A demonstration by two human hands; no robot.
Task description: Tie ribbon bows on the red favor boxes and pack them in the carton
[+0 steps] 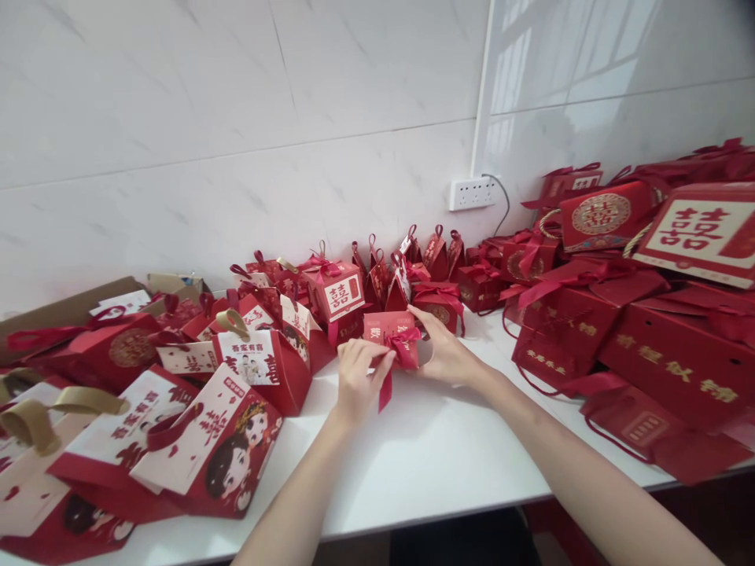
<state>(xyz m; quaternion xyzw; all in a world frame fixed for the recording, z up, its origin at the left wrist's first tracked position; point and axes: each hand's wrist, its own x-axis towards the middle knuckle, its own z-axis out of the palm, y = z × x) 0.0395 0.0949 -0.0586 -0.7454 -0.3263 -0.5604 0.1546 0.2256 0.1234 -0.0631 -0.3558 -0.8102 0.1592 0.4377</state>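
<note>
A small red box [382, 324] with a pink-red ribbon bow [404, 344] is held between my two hands above the white table. My left hand [359, 373] pinches the ribbon at the box's lower left, thumb and forefinger pressed together. Around the right side of the box curve the fingers of my right hand [440, 350], with a fingertip on its top edge. One ribbon tail hangs down between the hands. Just behind stand a red box with a white label [344, 295] and another ribbon-tied red box [440, 303].
Red and white gift boxes [209, 440] crowd the left of the table. Larger red boxes [666, 354] are piled at the right, with cord handles hanging near its front edge. A white power strip [472, 194] is on the wall behind. The white tabletop [436, 448] shows in front.
</note>
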